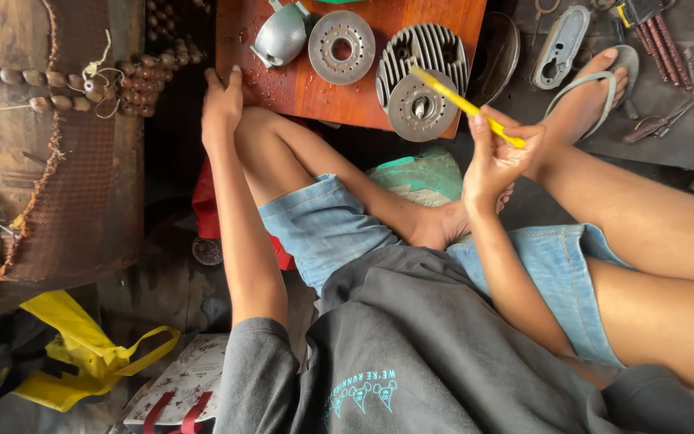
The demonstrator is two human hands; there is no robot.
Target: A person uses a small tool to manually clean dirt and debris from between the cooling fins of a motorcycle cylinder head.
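Observation:
My right hand (495, 157) grips a thin yellow-handled tool (466, 105) whose far end points at a round grey metal disc (422, 108) lying against a finned metal cylinder head (435, 53) on a reddish wooden board (307, 88). My left hand (221, 103) rests on the board's near left edge, fingers together, holding nothing. Also on the board lie a flat round metal plate with holes (341, 46) and a rounded grey metal housing (281, 34). I sit cross-legged in denim shorts and a grey shirt.
A grey sandal on my foot (596, 88), a metal gasket-shaped cover (561, 44) and several red-handled tools (660, 40) lie at the upper right. A rusty mesh-covered object with beads (50, 145) stands left. A yellow bag (82, 354) lies lower left.

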